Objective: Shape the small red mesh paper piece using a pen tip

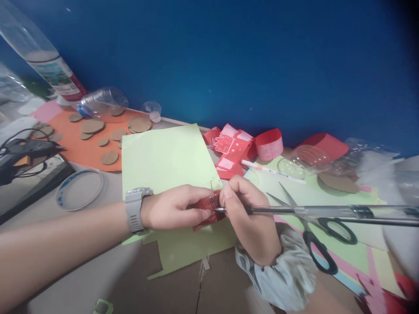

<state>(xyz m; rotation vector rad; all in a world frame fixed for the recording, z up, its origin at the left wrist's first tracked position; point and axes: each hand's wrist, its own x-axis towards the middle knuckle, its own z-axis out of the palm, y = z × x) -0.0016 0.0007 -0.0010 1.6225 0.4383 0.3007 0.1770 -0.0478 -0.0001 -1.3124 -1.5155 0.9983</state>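
My left hand (178,207), with a grey watch at the wrist, is closed around a small red piece with a dark crosshatched pattern (209,210), pressing it over the light green paper (163,161). The piece looks curved, but the fingers hide part of it. My right hand (250,213) grips a clear-barrelled pen (340,212), its dark tip pointing left at the patterned surface. Whether the tip touches it I cannot tell. Right beside that hand lie open scissors (306,222) with black handles.
Cardboard discs (93,126) lie on orange paper (75,150) at the left, near a tall plastic bottle (54,72) and a tape ring (80,189). Red paper strips (237,152), a red paper ring (270,144) and a white marker (271,170) sit before the blue wall (209,56).
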